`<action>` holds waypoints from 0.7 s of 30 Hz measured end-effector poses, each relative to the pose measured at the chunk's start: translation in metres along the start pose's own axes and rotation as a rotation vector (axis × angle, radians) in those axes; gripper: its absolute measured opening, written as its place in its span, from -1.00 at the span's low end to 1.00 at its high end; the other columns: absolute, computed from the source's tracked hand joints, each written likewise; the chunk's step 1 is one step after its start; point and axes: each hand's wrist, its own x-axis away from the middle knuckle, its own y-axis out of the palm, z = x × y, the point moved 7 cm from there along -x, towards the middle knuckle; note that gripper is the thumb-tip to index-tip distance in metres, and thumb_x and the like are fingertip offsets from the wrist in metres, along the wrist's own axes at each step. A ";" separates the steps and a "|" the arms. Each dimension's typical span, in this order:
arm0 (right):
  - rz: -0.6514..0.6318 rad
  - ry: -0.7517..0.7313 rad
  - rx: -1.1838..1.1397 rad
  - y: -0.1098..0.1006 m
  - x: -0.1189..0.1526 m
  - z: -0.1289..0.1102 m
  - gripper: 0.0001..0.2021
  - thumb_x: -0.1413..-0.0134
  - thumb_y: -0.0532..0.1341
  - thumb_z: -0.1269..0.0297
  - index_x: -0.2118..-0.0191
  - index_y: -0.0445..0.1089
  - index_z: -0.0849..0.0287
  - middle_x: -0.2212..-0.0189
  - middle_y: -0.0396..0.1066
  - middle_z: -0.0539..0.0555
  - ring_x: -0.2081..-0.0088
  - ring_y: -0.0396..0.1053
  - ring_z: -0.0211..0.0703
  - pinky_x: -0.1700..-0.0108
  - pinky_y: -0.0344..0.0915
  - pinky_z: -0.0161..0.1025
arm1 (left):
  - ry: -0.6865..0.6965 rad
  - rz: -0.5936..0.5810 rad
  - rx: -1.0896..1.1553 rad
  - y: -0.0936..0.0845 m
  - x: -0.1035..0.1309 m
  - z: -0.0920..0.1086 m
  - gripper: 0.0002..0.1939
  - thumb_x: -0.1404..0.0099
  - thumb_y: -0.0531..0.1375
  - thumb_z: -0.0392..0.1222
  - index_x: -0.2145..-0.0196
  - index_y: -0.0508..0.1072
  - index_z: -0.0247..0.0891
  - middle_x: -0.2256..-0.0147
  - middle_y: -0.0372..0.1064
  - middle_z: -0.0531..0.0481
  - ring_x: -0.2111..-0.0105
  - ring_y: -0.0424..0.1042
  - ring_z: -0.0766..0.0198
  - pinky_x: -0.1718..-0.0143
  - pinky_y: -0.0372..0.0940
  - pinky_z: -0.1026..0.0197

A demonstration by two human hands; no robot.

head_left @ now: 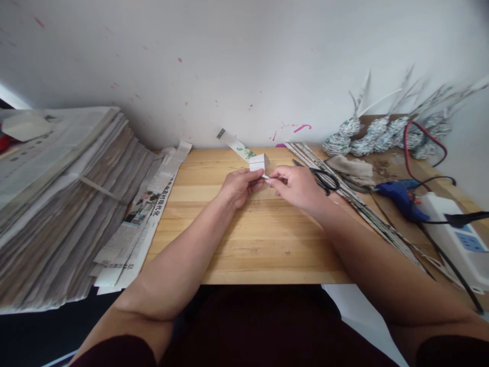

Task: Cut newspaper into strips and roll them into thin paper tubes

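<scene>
Paper strip [234, 143]: above the middle of the wooden table [244, 250]; its near end is hidden between the fingers, the marks at its far tip too small to read.
Left hand [242, 187]: above the table's middle; some fingers partly hidden below the thumb.
Right hand [292, 184]: just beside it, outer fingers hidden beneath the palm.
Newspaper stack [82, 204]: at the table's left, cut off by the picture's left edge, its print blurred.
Woven paper pieces [376, 135]: at the table's far right, thin ends blurred.
Black plug [464, 219]: table's right, cord cut off.
</scene>
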 end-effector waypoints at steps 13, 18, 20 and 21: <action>-0.057 0.041 0.058 0.001 0.000 -0.003 -0.74 -0.25 0.16 0.23 0.47 0.41 0.15 0.53 0.49 0.01 0.52 0.38 -0.23 0.42 0.15 -0.31 | 0.020 -0.004 0.047 0.001 -0.001 -0.003 -0.91 -0.21 0.33 -0.42 0.44 0.49 -0.45 0.52 0.45 -0.01 0.55 0.39 0.49 0.45 0.33 0.43; -0.059 0.042 0.068 0.000 0.002 -0.006 -0.77 -0.22 0.20 0.20 0.44 0.42 0.15 0.62 0.40 -0.04 0.58 0.33 -0.25 0.46 0.12 -0.31 | 0.018 -0.040 0.028 0.002 -0.001 -0.005 -0.85 -0.16 0.39 -0.32 0.42 0.49 -0.42 0.51 0.47 0.00 0.55 0.40 0.47 0.48 0.30 0.42; -0.078 0.059 0.049 0.001 0.003 -0.007 -0.77 -0.23 0.19 0.20 0.43 0.42 0.15 0.60 0.42 -0.04 0.60 0.33 -0.28 0.48 0.13 -0.32 | 0.023 -0.067 0.021 0.003 -0.001 -0.005 -0.83 -0.14 0.41 -0.29 0.40 0.50 -0.41 0.49 0.47 -0.01 0.53 0.40 0.47 0.48 0.29 0.42; -0.100 0.078 0.025 0.002 0.003 -0.006 -0.76 -0.25 0.16 0.20 0.43 0.41 0.15 0.57 0.44 -0.03 0.62 0.33 -0.29 0.50 0.15 -0.33 | 0.030 -0.078 0.022 0.003 -0.002 -0.005 -0.82 -0.14 0.41 -0.28 0.40 0.50 -0.41 0.49 0.48 -0.01 0.53 0.40 0.47 0.47 0.29 0.42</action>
